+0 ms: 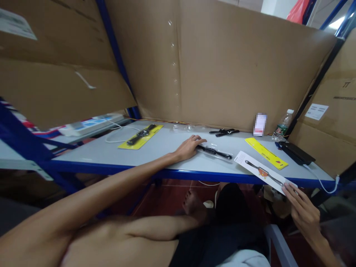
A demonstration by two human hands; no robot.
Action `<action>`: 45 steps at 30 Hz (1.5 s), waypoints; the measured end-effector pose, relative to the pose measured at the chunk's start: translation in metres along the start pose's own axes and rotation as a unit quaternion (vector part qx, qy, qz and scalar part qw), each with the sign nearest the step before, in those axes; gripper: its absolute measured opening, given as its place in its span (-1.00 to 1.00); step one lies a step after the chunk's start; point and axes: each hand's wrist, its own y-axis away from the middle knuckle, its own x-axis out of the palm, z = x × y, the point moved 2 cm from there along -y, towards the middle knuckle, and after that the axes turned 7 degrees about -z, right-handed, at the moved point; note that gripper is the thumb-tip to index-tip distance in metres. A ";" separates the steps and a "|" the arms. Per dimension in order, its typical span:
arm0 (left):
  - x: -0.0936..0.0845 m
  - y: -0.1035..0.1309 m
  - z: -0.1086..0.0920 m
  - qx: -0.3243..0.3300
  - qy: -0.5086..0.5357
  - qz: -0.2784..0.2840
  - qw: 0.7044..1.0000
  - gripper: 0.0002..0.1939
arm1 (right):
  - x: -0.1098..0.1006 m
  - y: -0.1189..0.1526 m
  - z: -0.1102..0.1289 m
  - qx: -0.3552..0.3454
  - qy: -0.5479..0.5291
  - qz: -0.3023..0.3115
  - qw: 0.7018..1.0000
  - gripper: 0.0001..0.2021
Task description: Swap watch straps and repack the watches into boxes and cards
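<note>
My left hand (pixel 189 147) is on the table, its fingers bent over the left end of a clear plastic blister. Inside this blister lies a black spokeshave (pixel 213 151). My right hand (pixel 303 207) pinches the lower right end of a white backing card (pixel 261 171), printed with a picture of the same kind of tool with an orange middle. The card tilts over the table's front edge, and its upper left end is close to the blister. A yellow card (pixel 266 153) lies flat just behind it.
A packed spokeshave on yellow card (pixel 141 137) lies at left. Loose black tools (pixel 224 132) and clear plastic blisters (pixel 185 128) lie at the back. A phone-like object (pixel 259 124), a bottle (pixel 283 125) and a black power bank-like box (pixel 299 152) with a white cable stand right.
</note>
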 end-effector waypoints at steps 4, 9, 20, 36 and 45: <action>0.001 0.000 0.000 0.006 0.000 -0.011 1.000 -0.16 | 0.002 0.004 -0.013 0.004 -0.019 0.005 1.000 -0.35; 0.004 0.000 0.003 0.011 -0.009 -0.016 1.000 -0.14 | -0.007 -0.012 -0.019 0.013 -0.063 -0.032 0.997 -0.39; 0.002 0.001 0.001 0.003 -0.030 0.000 1.000 -0.16 | -0.011 -0.040 -0.020 0.076 -0.138 -0.070 0.985 -0.57; 0.003 0.001 0.004 -0.002 -0.016 -0.007 1.000 -0.16 | 0.010 -0.048 -0.039 0.144 -0.161 -0.067 0.974 -0.66; 0.003 0.001 0.003 0.000 -0.012 -0.006 1.000 -0.15 | 0.006 -0.053 -0.037 0.079 -0.129 -0.080 0.985 -0.58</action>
